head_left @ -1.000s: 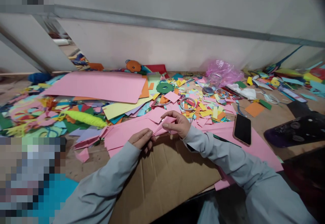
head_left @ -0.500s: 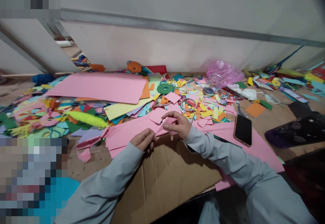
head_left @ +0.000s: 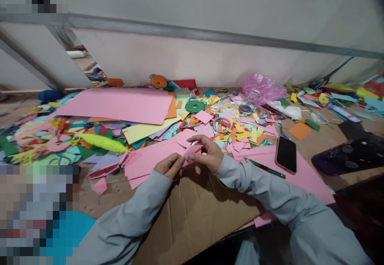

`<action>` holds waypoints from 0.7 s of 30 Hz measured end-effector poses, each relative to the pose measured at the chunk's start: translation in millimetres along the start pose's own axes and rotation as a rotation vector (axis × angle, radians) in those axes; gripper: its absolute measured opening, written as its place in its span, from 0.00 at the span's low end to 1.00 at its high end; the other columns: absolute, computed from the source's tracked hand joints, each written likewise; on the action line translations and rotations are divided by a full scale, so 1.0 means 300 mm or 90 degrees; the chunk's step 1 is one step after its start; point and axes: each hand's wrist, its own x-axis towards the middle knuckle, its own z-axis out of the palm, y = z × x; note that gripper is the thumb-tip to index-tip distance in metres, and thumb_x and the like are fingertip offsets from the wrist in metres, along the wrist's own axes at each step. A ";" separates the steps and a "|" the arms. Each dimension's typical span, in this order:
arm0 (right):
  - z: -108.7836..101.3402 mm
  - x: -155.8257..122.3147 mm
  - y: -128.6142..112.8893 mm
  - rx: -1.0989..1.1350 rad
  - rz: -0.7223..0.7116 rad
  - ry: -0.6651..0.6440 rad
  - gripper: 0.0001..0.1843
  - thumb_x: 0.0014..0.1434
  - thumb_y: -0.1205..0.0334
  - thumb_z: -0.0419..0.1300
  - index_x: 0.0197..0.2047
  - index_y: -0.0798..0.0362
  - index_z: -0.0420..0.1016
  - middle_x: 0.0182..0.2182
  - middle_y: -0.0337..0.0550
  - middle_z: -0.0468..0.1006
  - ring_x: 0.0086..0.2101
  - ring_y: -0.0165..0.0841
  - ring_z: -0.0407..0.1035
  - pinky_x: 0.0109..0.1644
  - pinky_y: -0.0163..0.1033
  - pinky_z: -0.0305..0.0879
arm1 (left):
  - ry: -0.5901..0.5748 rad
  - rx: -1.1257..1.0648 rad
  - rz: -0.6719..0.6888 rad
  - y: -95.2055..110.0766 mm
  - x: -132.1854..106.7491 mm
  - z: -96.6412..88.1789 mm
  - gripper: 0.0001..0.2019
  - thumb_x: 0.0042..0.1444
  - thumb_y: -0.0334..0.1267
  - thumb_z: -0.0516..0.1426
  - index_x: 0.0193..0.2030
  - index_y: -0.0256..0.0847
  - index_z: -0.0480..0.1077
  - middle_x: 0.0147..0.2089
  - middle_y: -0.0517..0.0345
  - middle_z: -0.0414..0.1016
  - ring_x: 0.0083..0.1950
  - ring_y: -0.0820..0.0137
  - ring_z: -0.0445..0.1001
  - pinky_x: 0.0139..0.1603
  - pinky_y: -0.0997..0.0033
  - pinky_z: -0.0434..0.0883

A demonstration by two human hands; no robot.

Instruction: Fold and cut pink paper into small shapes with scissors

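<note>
Your left hand [head_left: 169,165] pinches the near end of a small, folded piece of pink paper [head_left: 192,150], thumb and fingers together on it. Your right hand [head_left: 207,153] clamps the other end between thumb and fingers. The paper is between your two hands, above the far edge of a flat brown cardboard sheet [head_left: 195,217]; how its folds lie is too small to tell.

Just beyond your left hand lies a stack of pink paper sheets [head_left: 144,161]. Near your right forearm, a slim dark-green pen [head_left: 265,167] and a black-screened smartphone [head_left: 286,155] rest on a broad pink paper sheet [head_left: 310,183]. Past your hands you have a round silver-grey ring [head_left: 222,125] among multicoloured paper scraps [head_left: 240,131], with a flat green disc [head_left: 195,106] near it. To the left, a neon-yellow yarn bundle [head_left: 103,143] lies near a large pink rectangular sheet [head_left: 117,105].
</note>
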 end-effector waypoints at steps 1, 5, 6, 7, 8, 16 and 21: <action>0.002 0.003 0.007 0.047 0.034 0.006 0.25 0.47 0.57 0.68 0.48 0.53 0.68 0.28 0.35 0.72 0.25 0.26 0.64 0.31 0.33 0.61 | 0.020 0.003 0.001 0.002 -0.001 -0.001 0.19 0.57 0.54 0.52 0.23 0.42 0.62 0.14 0.69 0.60 0.15 0.78 0.56 0.17 0.77 0.53; 0.006 0.012 0.025 0.167 0.112 0.017 0.23 0.43 0.51 0.70 0.34 0.53 0.65 0.25 0.36 0.74 0.22 0.26 0.66 0.27 0.33 0.64 | 0.086 0.016 0.007 0.005 0.000 -0.005 0.19 0.58 0.52 0.52 0.23 0.42 0.62 0.14 0.69 0.59 0.16 0.77 0.56 0.17 0.77 0.55; 0.008 0.013 0.026 0.179 0.118 0.018 0.23 0.43 0.49 0.70 0.32 0.53 0.64 0.26 0.36 0.75 0.22 0.26 0.67 0.27 0.33 0.65 | 0.095 0.022 0.010 0.005 0.000 -0.004 0.19 0.58 0.52 0.52 0.23 0.42 0.61 0.14 0.69 0.59 0.16 0.77 0.57 0.18 0.77 0.55; 0.010 0.013 0.026 0.188 0.121 0.017 0.23 0.43 0.49 0.70 0.31 0.53 0.63 0.25 0.37 0.75 0.22 0.26 0.68 0.27 0.33 0.66 | 0.100 0.027 0.012 0.005 0.001 -0.003 0.19 0.58 0.52 0.52 0.22 0.43 0.61 0.14 0.69 0.59 0.16 0.76 0.56 0.18 0.76 0.54; 0.012 0.012 0.026 0.196 0.124 0.018 0.24 0.43 0.48 0.70 0.30 0.53 0.62 0.25 0.37 0.76 0.22 0.27 0.69 0.27 0.33 0.66 | 0.103 0.029 0.013 0.004 0.002 -0.002 0.18 0.58 0.51 0.52 0.22 0.43 0.61 0.14 0.69 0.59 0.16 0.76 0.56 0.18 0.76 0.54; 0.021 0.012 0.026 0.216 0.139 0.024 0.26 0.42 0.49 0.70 0.28 0.51 0.57 0.18 0.30 0.70 0.21 0.30 0.72 0.21 0.31 0.62 | 0.142 0.105 0.061 -0.030 0.013 -0.003 0.19 0.57 0.51 0.52 0.21 0.43 0.61 0.17 0.67 0.59 0.21 0.75 0.57 0.23 0.75 0.56; 0.023 0.010 0.025 0.216 0.138 0.032 0.25 0.42 0.50 0.70 0.27 0.51 0.57 0.16 0.28 0.67 0.20 0.30 0.71 0.22 0.31 0.64 | 0.155 0.150 0.069 -0.051 0.018 -0.007 0.18 0.57 0.52 0.51 0.23 0.42 0.62 0.18 0.67 0.58 0.22 0.74 0.56 0.24 0.74 0.54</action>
